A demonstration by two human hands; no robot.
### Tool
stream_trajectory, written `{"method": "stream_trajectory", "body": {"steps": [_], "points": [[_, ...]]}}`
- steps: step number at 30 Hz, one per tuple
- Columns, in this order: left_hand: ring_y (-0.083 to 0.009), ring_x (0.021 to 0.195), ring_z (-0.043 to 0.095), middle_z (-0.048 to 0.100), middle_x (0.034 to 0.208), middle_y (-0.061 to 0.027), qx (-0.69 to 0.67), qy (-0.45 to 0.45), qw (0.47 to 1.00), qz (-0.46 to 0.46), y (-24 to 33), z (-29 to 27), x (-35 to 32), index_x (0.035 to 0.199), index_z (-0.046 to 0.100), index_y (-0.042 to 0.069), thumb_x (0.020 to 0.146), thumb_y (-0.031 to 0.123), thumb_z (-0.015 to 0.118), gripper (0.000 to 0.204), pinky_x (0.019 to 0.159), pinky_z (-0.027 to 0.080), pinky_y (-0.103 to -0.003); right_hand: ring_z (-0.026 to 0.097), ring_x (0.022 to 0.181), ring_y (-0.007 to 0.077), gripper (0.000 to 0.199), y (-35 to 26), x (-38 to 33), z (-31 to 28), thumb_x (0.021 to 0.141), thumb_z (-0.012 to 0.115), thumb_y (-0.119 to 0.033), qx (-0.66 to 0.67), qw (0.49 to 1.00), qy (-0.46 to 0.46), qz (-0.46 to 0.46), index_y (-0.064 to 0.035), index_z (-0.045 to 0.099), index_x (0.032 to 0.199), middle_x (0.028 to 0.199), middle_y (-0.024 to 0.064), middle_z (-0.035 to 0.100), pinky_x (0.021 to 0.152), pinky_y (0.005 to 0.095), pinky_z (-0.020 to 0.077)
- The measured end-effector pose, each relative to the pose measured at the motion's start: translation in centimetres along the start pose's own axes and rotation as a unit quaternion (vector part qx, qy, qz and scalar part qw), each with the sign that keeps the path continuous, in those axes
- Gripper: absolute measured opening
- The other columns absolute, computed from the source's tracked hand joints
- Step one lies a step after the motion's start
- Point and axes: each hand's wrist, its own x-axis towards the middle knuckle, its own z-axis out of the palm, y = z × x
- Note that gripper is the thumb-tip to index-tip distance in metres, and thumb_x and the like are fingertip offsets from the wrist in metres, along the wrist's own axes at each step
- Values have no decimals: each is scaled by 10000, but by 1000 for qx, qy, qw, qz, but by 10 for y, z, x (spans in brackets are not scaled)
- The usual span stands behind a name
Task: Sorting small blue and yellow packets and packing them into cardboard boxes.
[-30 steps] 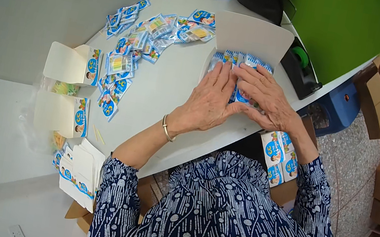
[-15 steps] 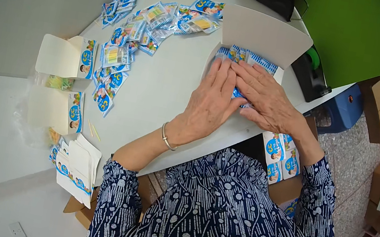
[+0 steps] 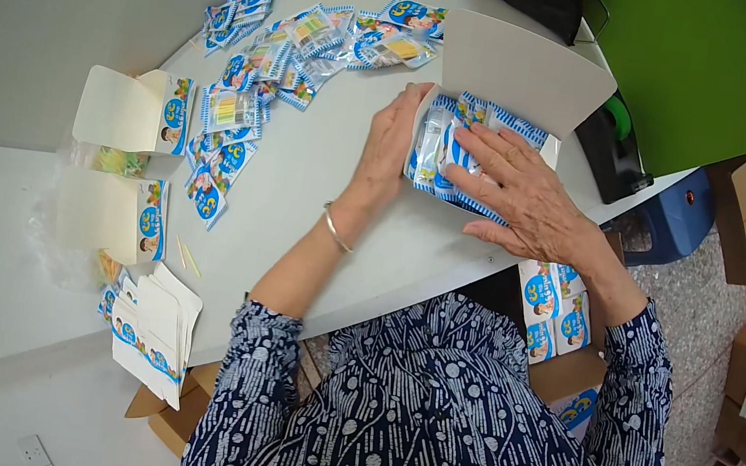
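Observation:
An open white carton (image 3: pixel 521 72) stands on the white table, its lid flap raised on the far side. Small blue-and-white sachets (image 3: pixel 431 143) fill it, packed upright in a row. Along the carton's left wall my left hand (image 3: pixel 385 150) lies flat from outside, fingers stretched out and partly hidden by the wall's edge. My right hand (image 3: pixel 531 199) rests on top of the sachets with its fingers spread, covering the carton's right part and near edge.
Loose sachets (image 3: pixel 314 28) spread across the table's left side. Two open cartons (image 3: pixel 131 106) stand at the left edge, near flattened cartons (image 3: pixel 152 324). A black tape dispenser (image 3: pixel 614 156) sits right of the filled carton. Below are a blue stool (image 3: pixel 670 220) and printed cartons (image 3: pixel 559 311).
My left hand has moved off the sachets to the carton's left outer wall. My right hand stays on the sachets, its fingers now more spread, and more sachets show.

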Motion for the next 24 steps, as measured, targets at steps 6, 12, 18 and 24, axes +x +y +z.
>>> {"method": "stream_trajectory", "body": {"steps": [6, 12, 18, 24], "points": [[-189, 1066, 610, 623, 1191, -131, 38, -23, 999, 11, -6, 13, -2, 1323, 493, -31, 1022, 409, 418, 538, 883, 490, -295, 314, 1383, 390, 547, -3, -1, -2, 894, 568, -506, 10, 1000, -3, 18, -154, 503, 1308, 1508, 186, 330, 1154, 536, 224], [-382, 999, 625, 611, 1120, -285, 399, 6, 913, 87, 0, 21, -5, 1366, 385, -50, 1007, 283, 410, 490, 852, 478, -425, 298, 1392, 380, 561, -1, -2, 2, 899, 563, -517, -1, 1000, 17, 4, -127, 495, 1297, 1519, 162, 320, 1154, 539, 223], [-373, 1082, 596, 579, 1188, -275, 378, -34, 915, 136, -4, 12, 2, 1424, 293, -29, 995, 205, 417, 504, 906, 458, -406, 299, 1399, 353, 591, -4, 1, -2, 871, 610, -498, 6, 1000, -6, 6, -136, 473, 1317, 1518, 138, 330, 1161, 528, 220], [-192, 1304, 407, 411, 1427, -136, 172, -226, 957, 64, 13, -5, 24, 1427, 287, -16, 966, 91, 457, 503, 1062, 349, -330, 323, 1392, 342, 653, -4, 1, -2, 720, 801, -237, -4, 1000, -1, 2, -154, 486, 1286, 1494, 112, 365, 1159, 506, 251]]}}
